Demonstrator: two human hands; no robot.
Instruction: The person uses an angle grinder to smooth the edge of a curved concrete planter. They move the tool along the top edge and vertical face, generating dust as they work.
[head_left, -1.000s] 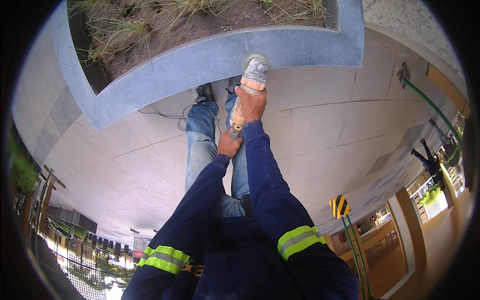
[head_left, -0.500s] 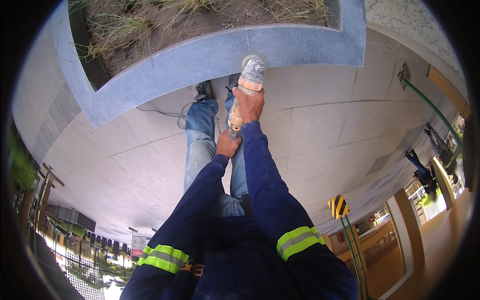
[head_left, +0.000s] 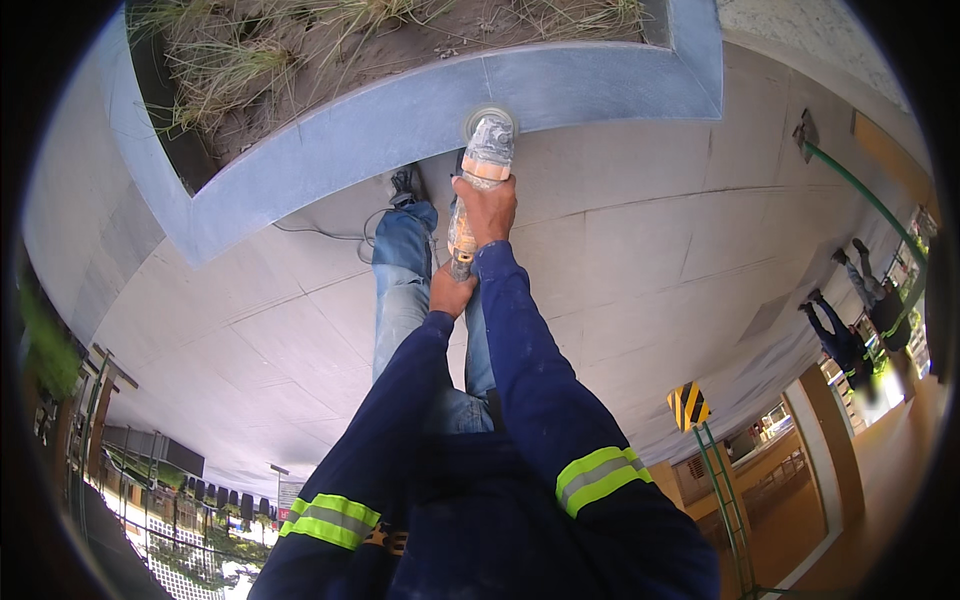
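An orange, dust-coated angle grinder is gripped in both hands. My right hand wraps round its body just behind the pale gear head. Lower down, my left hand is closed round the dark rear end of the tool. The round disc at its head lies against the front edge of the blue-grey stone rim of a planter; the disc's underside is hidden. Dry grass grows in brown soil inside that rim.
A grey cable lies on the paved floor beside my left shoe. Right of me are a long green-handled tool, a striped black-and-yellow sign on a green frame, and two people farther off.
The grinder and my right hand have shifted slightly left along the stone rim, still in contact with its front edge. Both grips stay the same. The whole view has turned a little.
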